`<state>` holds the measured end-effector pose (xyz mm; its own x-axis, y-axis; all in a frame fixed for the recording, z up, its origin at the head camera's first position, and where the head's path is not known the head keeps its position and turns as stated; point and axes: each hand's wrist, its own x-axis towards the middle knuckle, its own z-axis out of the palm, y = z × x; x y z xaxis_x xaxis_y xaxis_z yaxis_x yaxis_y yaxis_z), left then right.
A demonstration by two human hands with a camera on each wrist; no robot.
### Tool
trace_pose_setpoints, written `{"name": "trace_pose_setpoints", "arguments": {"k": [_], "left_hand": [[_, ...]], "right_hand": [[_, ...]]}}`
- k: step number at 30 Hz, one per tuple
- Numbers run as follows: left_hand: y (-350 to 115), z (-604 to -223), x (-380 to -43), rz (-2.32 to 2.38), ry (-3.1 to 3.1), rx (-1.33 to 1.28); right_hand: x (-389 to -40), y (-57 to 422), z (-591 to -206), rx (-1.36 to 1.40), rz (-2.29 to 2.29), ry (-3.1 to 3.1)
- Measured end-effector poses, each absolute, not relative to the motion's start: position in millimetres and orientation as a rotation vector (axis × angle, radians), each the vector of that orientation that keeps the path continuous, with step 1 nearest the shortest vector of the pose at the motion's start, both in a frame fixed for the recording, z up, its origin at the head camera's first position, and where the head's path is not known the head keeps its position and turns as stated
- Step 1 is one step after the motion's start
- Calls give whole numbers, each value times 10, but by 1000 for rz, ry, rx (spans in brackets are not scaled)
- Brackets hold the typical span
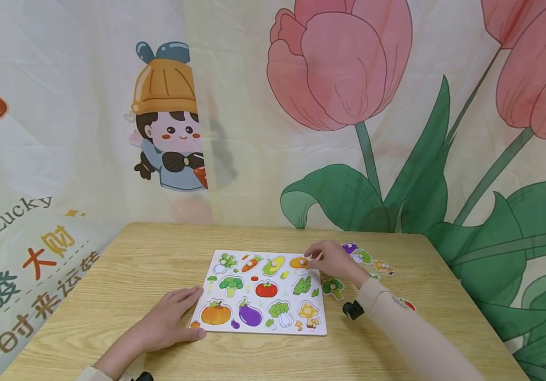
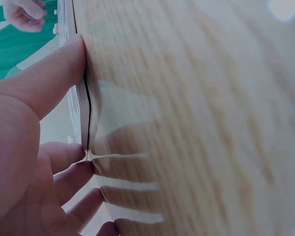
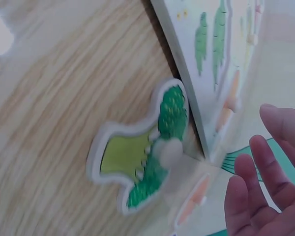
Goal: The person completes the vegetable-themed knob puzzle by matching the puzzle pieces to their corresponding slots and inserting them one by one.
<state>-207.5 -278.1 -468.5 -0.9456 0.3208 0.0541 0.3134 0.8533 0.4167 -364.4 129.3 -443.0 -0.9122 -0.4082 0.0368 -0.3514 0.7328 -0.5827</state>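
A flat puzzle board (image 1: 249, 330) with vegetable pictures lies on the table. My left hand (image 1: 170, 320) touches its left side, thumb at the near corner and fingers further up; the left wrist view shows the fingertips and thumb (image 2: 64, 64) against the board's edge. Above the board's far right corner, my right hand (image 1: 332, 259) is over an orange oval piece (image 1: 298, 263). In the right wrist view this piece sits in the board with a knob, and the thumb and fingers (image 3: 270, 162) are spread apart from it, holding nothing.
A broccoli piece (image 1: 332, 288) with a knob lies against the board's right side. Beyond my right hand are an eggplant piece (image 1: 349, 247), a leafy vegetable piece (image 1: 363, 257) and a mushroom piece (image 1: 384, 266). A red piece (image 1: 407, 304) is partly hidden by the right sleeve.
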Motion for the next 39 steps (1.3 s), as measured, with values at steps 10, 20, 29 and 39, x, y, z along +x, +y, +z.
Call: {"name": "trace_pose_setpoints", "arguments": {"k": [10,20,29,39], "left_hand": [[-2781,-4680,-2079,652,3006,510],[-2790,-4680,-2073,638,3017,511],[-2783,-4686,-2062,640,3021,528],[-2767,-4663,-2072,638,3014,522]], "right_hand": [[-3424,1640,-4378,-858,-833,2808],[-3340,1955,-4522,-932,-780,2733],[-3318,2019,-4615,-957,-725,2769],[-3331,2031,-4673,-930,-717,2809]]}}
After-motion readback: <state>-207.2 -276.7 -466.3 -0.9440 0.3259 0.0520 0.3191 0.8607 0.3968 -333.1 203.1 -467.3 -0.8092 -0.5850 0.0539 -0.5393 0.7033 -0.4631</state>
